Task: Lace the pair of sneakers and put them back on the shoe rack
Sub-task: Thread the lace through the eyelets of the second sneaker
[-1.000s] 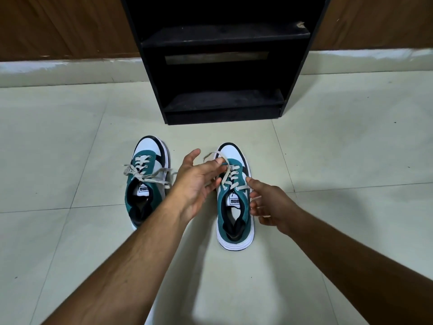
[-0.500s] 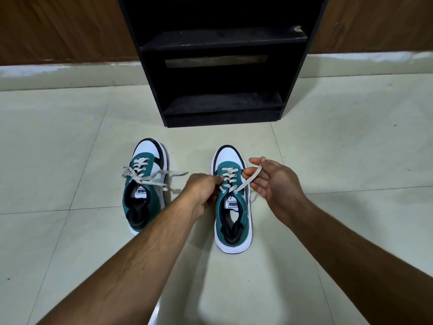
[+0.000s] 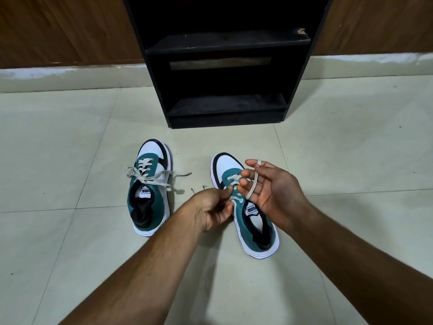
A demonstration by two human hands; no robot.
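Note:
Two teal, white and black sneakers stand on the tiled floor, toes toward the rack. The left sneaker (image 3: 150, 191) has its beige lace tied in a loose bow. Over the right sneaker (image 3: 251, 221) both hands work its beige lace (image 3: 252, 187). My left hand (image 3: 214, 207) is closed on one lace end beside the eyelets. My right hand (image 3: 267, 186) is palm up above the tongue, with the other lace end looped over its forefinger and across the fingers. A black shoe rack (image 3: 225, 66) with two bare shelves stands just beyond.
Pale floor tiles (image 3: 70, 137) surround the shoes. A pale skirting strip and brown wood panelling (image 3: 58, 29) run behind the rack on both sides.
My right hand has opened palm up and the lace now loops over its forefinger. My left hand stays pinched on the other end. The view has shifted closer and slightly left.

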